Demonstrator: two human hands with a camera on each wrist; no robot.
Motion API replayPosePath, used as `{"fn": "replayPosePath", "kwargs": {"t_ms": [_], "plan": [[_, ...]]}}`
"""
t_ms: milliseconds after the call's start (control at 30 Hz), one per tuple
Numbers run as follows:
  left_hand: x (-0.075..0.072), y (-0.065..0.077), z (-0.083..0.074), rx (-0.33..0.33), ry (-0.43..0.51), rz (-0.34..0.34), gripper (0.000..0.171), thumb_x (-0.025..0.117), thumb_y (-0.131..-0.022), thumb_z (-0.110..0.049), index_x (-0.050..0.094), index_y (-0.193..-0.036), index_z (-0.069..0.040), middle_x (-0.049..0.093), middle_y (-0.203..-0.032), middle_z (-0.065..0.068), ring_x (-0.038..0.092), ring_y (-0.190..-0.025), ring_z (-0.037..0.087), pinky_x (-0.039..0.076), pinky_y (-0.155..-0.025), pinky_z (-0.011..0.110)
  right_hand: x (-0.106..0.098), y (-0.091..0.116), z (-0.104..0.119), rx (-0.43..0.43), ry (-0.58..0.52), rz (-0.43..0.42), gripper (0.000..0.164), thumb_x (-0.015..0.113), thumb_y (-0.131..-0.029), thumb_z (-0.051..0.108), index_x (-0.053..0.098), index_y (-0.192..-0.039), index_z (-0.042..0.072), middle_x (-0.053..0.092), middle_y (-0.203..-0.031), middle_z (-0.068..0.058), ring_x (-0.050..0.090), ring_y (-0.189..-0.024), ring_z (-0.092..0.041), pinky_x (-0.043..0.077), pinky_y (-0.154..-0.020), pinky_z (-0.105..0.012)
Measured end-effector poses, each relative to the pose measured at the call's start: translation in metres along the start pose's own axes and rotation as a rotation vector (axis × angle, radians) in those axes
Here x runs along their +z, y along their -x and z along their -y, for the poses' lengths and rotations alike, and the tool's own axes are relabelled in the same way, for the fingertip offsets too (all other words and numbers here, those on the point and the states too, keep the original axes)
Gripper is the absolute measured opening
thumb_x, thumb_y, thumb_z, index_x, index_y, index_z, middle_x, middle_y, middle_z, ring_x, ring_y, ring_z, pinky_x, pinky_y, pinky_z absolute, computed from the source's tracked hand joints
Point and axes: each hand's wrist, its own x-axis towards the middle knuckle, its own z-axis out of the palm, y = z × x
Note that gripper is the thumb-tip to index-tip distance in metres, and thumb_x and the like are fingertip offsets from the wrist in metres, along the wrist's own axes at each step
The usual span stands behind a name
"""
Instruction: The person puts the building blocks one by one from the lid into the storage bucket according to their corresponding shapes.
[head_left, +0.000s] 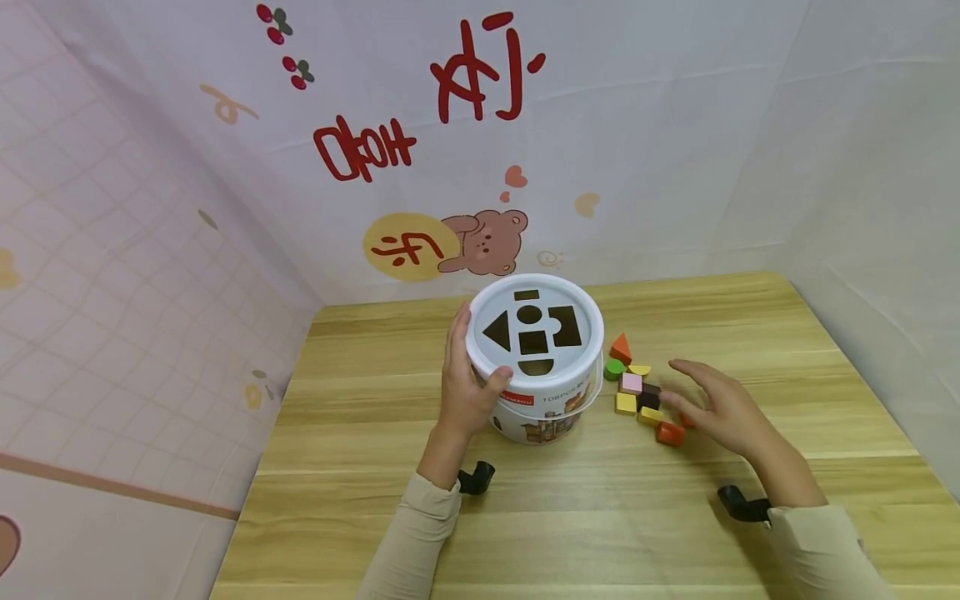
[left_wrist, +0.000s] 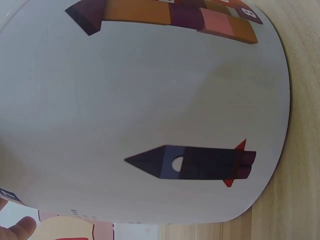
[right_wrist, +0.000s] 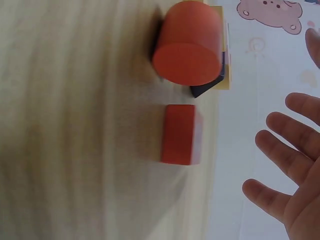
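In the head view, a white bucket (head_left: 536, 425) stands upright under a lid (head_left: 552, 365) with cut-out shapes. My left hand (head_left: 465, 387) holds its left side, thumb at the front rim and fingers along the far left. The left wrist view is filled by the printed bucket wall (left_wrist: 125, 95). To the right, my right hand (head_left: 723, 408) hovers over the edge of a block pile with spread fingers and holds nothing. Nearest to it are a red cylinder (right_wrist: 187, 45) and a red block (right_wrist: 178, 135), which is partly hidden by the hand in the head view.
Between bucket and right hand lie an orange triangular block (head_left: 620, 348), a green block (head_left: 614, 369), a pink-topped block (head_left: 631, 383), a dark block (head_left: 648, 397) and several yellow ones (head_left: 626, 403). A handle (head_left: 597, 387) hangs at the bucket's right. Printed cloth (head_left: 645, 125) backs the wooden table (head_left: 360, 417).
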Motion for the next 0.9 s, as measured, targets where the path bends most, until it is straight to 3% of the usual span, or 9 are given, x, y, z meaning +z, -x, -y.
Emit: {"fn": "replayPosePath", "kwargs": {"t_ms": [433,700,767,833,900], "plan": [[0.000,0.000,0.001,0.000,0.006,0.000,0.109,0.062,-0.088,-0.077,0.025,-0.167,-0.010,0.028,-0.170,0.010,0.040,-0.148,0.027,0.039,-0.117,0.056,0.007,0.014,-0.014,-0.024,-0.001,-0.015,0.048,0.072,-0.102,0.018,0.058,-0.142,-0.006,0.058,-0.142,-0.031,0.050,-0.131,-0.058,0.042,-0.097,-0.075],[0.000,0.000,0.002,0.001,0.007,-0.001,0.108,0.062,-0.088,-0.077,0.026,-0.167,-0.013,0.028,-0.170,0.009,0.040,-0.147,0.027,0.040,-0.116,0.056,0.007,0.023,-0.024,-0.022,0.053,-0.006,0.045,0.073,-0.100,0.013,0.060,-0.140,-0.005,0.062,-0.138,-0.031,0.056,-0.126,-0.055,0.046,-0.097,-0.068],[0.000,0.000,0.001,0.002,-0.003,-0.003,0.108,0.062,-0.087,-0.078,0.027,-0.167,-0.013,0.028,-0.170,0.008,0.040,-0.148,0.027,0.040,-0.116,0.056,0.007,0.025,-0.025,-0.034,0.066,-0.019,0.045,0.075,-0.098,0.011,0.062,-0.138,-0.006,0.064,-0.135,-0.030,0.058,-0.124,-0.053,0.049,-0.101,-0.059],[0.000,0.000,0.001,0.002,-0.007,-0.006,0.108,0.062,-0.087,-0.078,0.028,-0.167,-0.014,0.028,-0.170,0.006,0.039,-0.148,0.026,0.039,-0.117,0.056,0.007,0.026,-0.027,-0.052,0.075,-0.034,0.044,0.077,-0.096,0.008,0.063,-0.135,-0.007,0.066,-0.132,-0.030,0.060,-0.122,-0.053,0.047,-0.109,-0.040],[0.000,0.000,0.000,0.003,-0.011,-0.008,0.108,0.062,-0.087,-0.079,0.028,-0.166,-0.013,0.028,-0.170,0.005,0.039,-0.149,0.026,0.039,-0.117,0.055,0.008,0.027,-0.029,-0.066,0.080,-0.045,0.043,0.078,-0.094,0.006,0.065,-0.133,-0.008,0.067,-0.130,-0.030,0.061,-0.120,-0.053,0.038,-0.109,-0.018]]}}
